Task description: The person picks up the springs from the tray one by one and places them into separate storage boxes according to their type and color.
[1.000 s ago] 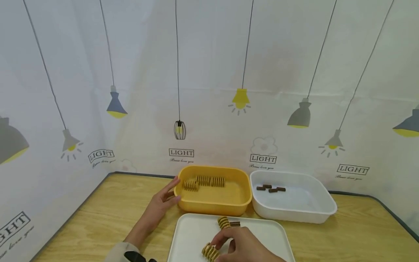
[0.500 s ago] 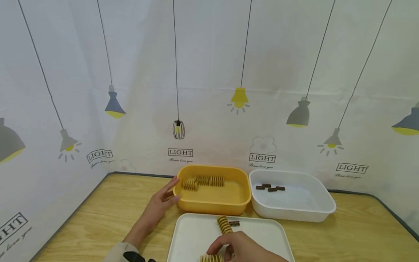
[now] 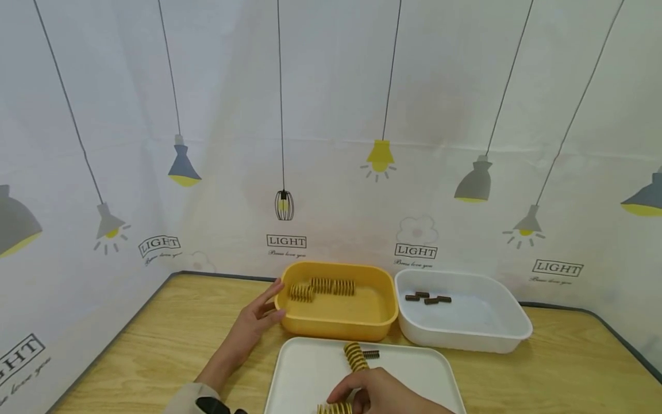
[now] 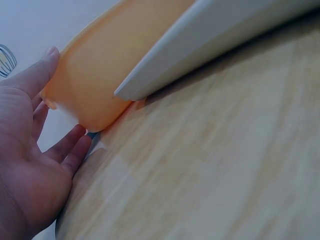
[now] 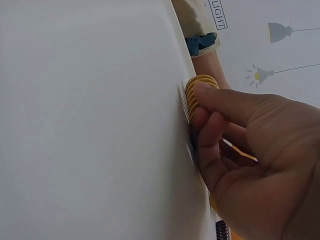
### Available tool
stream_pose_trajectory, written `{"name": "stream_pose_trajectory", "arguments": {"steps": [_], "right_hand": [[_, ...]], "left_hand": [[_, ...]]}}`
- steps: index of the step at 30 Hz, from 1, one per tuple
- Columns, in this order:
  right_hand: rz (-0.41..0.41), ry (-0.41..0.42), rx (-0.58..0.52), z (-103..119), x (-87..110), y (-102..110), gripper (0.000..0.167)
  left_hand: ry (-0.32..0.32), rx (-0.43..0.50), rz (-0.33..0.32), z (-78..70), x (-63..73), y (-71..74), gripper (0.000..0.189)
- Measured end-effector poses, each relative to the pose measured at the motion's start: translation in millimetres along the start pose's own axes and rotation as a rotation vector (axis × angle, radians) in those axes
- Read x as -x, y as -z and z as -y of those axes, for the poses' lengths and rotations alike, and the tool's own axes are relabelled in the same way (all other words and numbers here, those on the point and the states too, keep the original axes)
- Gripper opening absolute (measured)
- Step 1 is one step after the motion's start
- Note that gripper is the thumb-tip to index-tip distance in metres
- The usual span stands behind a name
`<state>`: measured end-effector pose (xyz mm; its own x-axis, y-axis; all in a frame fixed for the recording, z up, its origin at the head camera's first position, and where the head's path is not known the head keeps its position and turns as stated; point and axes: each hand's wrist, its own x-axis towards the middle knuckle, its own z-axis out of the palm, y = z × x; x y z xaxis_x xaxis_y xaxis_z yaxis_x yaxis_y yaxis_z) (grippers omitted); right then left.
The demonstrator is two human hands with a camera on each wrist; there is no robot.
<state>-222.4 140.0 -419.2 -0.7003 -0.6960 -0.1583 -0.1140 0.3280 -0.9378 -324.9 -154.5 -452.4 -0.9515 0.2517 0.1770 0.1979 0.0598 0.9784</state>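
My left hand lies against the left end of a yellow bin, its fingers fairly straight. The left wrist view shows the thumb on the bin's side and the lower fingers near its base. My right hand pinches a yellow coil spring low over a white tray; the lower frame edge cuts the spring off. In the right wrist view the thumb presses this yellow spring close to the tray surface. Beyond the right hand, another yellow spring and a small dark spring lie on the tray.
Several yellow springs lie inside the yellow bin at its left. To the right stands a white bin with several small dark springs. Both bins stand behind the tray on a wooden table, before a lamp-printed wall cover.
The right hand has lowered the yellow spring toward the tray's near side and turned it level. The spring behind it shows more fully. The left hand keeps its place at the yellow bin.
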Motion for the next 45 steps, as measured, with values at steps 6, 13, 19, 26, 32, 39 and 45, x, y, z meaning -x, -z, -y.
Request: {"name": "stream_pose_trajectory", "arguments": {"steps": [6, 13, 19, 26, 32, 39, 45], "right_hand": [[0.001, 0.028, 0.025, -4.0, -3.1, 0.9, 0.020], [-0.005, 0.046, 0.024, -2.0, -1.4, 1.6, 0.020], [-0.016, 0.061, 0.033, -0.7, -0.4, 3.7, 0.021], [-0.040, 0.097, 0.068, 7.4, 1.2, 8.7, 0.024], [-0.101, 0.169, 0.138, 21.7, 1.4, 17.2, 0.029], [-0.168, 0.153, 0.211, 30.3, -4.9, 32.8, 0.029], [-0.216, 0.114, 0.279, 36.6, -10.3, 47.3, 0.031]], "left_hand": [[-0.008, -0.001, 0.002, -0.4, -0.1, 0.1, 0.055], [-0.003, -0.004, -0.006, 0.3, -0.6, 0.1, 0.054], [0.003, -0.008, -0.008, 0.1, 0.0, -0.8, 0.055], [0.005, -0.005, -0.015, 0.4, -0.6, -0.7, 0.054], [0.001, -0.004, -0.015, 1.3, -1.0, 0.0, 0.054], [-0.004, 0.009, -0.011, 1.1, -1.0, 0.0, 0.055], [-0.001, 0.018, -0.012, 1.6, -1.0, -1.1, 0.055]]}}
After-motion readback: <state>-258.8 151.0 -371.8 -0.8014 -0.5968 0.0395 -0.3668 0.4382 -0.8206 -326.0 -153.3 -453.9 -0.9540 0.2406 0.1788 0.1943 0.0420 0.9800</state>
